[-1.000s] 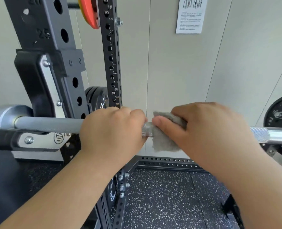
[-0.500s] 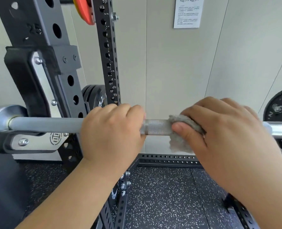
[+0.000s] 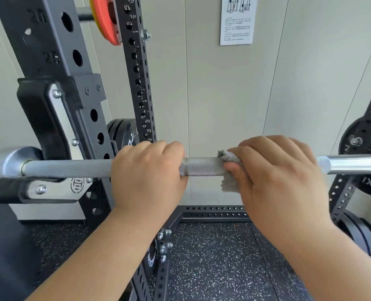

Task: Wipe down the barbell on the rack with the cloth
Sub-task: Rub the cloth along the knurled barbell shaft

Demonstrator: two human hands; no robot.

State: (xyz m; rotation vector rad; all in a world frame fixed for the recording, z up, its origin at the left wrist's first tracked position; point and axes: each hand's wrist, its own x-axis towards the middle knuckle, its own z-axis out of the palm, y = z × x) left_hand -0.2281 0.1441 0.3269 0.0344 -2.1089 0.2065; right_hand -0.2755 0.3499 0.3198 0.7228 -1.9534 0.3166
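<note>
A silver barbell (image 3: 202,169) runs across the view at mid height, resting on the black rack's hook (image 3: 50,187) at the left. My left hand (image 3: 147,177) grips the knurled shaft just right of the rack upright. My right hand (image 3: 278,177) holds a grey cloth (image 3: 229,183) wrapped round the bar, a short way right of my left hand. Most of the cloth is hidden under my fingers; a corner hangs below the bar. A bare stretch of knurling shows between my hands.
The black rack upright (image 3: 136,83) with numbered holes stands behind the bar. An orange plate (image 3: 106,18) hangs high up, and black plates (image 3: 123,133) sit behind the upright. More plates (image 3: 362,148) are at the right. Speckled rubber floor (image 3: 212,268) lies below, and a wall notice (image 3: 236,20) above.
My right hand has slid the cloth to the right along the bar, widening the gap of bare knurling. My left hand has kept its grip in the same place.
</note>
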